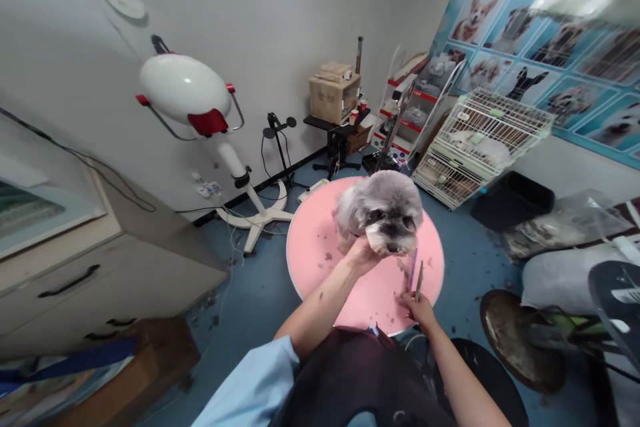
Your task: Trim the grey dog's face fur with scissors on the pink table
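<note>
A small grey dog (385,195) with a whitish muzzle is on a round pink bench (311,233), near its far side, its head turned toward the person. Whether it sits or stands cannot be told from this angle.

The person's left hand (364,255) reaches up to the dog's chin and holds it from below, the fingers gripping the side of the lower jaw and partly hidden by the muzzle. The right hand (420,311) is lower, over the near right part of the bench, apart from the dog. Its fingers are closed on a pair of scissors (420,277), blades pointing up and away from the person. A thin purple tool (413,269) rises from the same hand just beside the blades; its exact shape is too small to make out.

Dark tufts of fur (329,256) lie scattered on the pink surface. The person wears a light blue sleeve (260,383) and a dark apron (365,380).

Beyond the bench to the left is a white dryer (185,88) with red trim on a wheeled stand. To the right, a pale wire cage (505,119) has a white animal (481,145) lying inside, and a dark bin (517,199) is near it.
</note>
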Tool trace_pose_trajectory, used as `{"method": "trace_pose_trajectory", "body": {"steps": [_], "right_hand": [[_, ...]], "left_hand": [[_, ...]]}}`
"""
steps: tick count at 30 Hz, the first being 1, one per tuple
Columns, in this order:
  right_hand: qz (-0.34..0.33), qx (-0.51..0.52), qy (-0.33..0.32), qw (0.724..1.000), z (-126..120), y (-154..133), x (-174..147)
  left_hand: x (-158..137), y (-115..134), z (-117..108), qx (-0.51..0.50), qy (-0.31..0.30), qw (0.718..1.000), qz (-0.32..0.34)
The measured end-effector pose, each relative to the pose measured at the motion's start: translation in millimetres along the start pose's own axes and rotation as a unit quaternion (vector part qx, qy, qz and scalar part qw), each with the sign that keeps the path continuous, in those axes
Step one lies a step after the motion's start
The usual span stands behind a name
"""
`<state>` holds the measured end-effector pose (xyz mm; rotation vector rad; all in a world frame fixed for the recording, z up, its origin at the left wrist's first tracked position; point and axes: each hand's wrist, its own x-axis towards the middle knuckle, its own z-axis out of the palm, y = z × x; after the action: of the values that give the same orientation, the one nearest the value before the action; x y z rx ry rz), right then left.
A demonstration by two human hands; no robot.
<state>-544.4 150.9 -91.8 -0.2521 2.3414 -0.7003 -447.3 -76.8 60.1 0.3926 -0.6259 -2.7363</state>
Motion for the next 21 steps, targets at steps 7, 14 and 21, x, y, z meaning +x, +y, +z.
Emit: {"method": "trace_pose_trajectory", "body": {"steps": [7,14,21], "right_hand": [[-0.049,0.053,-0.109,0.991,10.5,-28.4,-32.5],[-0.063,0.05,-0.346,0.935,-22.3,-86.2,-66.0],[-0.246,-0.053,-0.35,0.902,-88.2,-186.4,-89.3]], "left_hand": [[-15.5,-9.7,-9.2,0.163,0.052,0.973,0.156],[-18.3,-8.9,22.3,0.341,0.102,0.895,0.271],[-27.8,9.4,56.7,0.387,0.121,0.873,0.272]]}}
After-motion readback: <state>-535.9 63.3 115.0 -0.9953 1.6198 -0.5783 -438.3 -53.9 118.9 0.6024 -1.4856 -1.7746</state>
